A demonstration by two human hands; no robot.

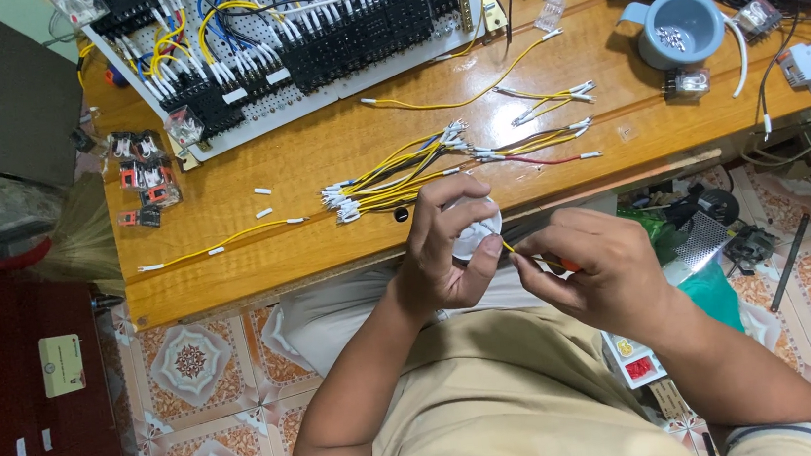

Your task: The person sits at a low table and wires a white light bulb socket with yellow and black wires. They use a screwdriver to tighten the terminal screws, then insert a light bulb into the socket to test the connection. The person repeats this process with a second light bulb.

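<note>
- The left hand [442, 249] is closed around a small white round thing [478, 234], held in the air just off the near edge of the surface [253, 188]; if the grip loosens it may drop to the tiled floor [205, 361].
- The right hand [593, 274] pinches a short yellow wire [509, 247] between fingertips, its end touching the white thing; the hands are close together, so a small slip may pull the wire free or bend its end.
- A bundle of yellow wires [400, 174] lies on the surface just beyond the hands; a forearm moving forward may sweep them off the edge.
- Loose white sleeves [264, 213] lie near that bundle and could roll away and get lost.
</note>
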